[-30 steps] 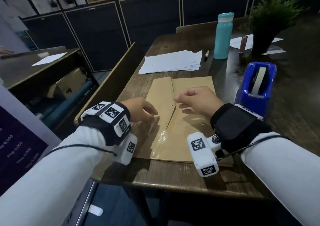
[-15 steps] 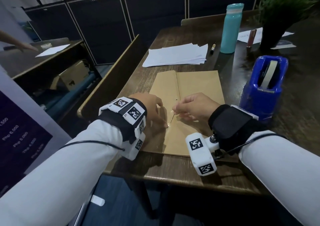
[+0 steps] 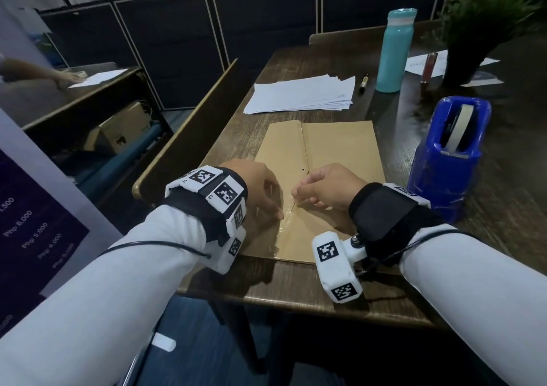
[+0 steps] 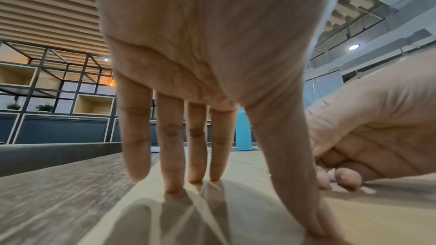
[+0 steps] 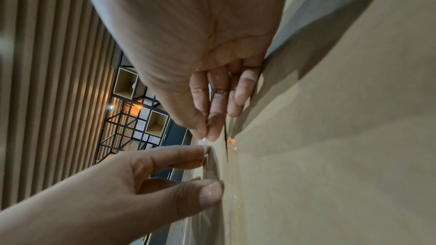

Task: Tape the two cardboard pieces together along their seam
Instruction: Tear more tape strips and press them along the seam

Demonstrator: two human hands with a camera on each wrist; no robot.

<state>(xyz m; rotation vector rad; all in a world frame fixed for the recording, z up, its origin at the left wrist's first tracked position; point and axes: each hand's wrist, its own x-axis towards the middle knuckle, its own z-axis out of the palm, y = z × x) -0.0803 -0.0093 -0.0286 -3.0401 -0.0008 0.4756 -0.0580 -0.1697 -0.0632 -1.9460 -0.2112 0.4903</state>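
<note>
Two brown cardboard pieces lie side by side on the table, a narrow left piece (image 3: 281,151) and a wider right piece (image 3: 343,151), meeting at a seam. A clear tape strip (image 3: 284,224) shines over the seam's near part. My left hand (image 3: 265,196) rests flat on the left piece, fingers (image 4: 172,156) straight and thumb (image 5: 210,193) pressing the tape edge. My right hand (image 3: 299,192) hovers just right of the seam. Its thumb and index finger (image 5: 206,133) pinch the free end of the clear tape (image 5: 207,146), the other fingers curled.
A blue tape dispenser (image 3: 447,154) stands right of the cardboard, close to my right wrist. Behind are a stack of white papers (image 3: 302,94), a pen (image 3: 363,83), a teal bottle (image 3: 395,51) and a potted plant (image 3: 473,30). A wooden panel (image 3: 189,125) runs along the table's left side.
Both hands have come nearer along the seam and closer together. The left thumb now presses on the tape while the right hand keeps its pinch.
</note>
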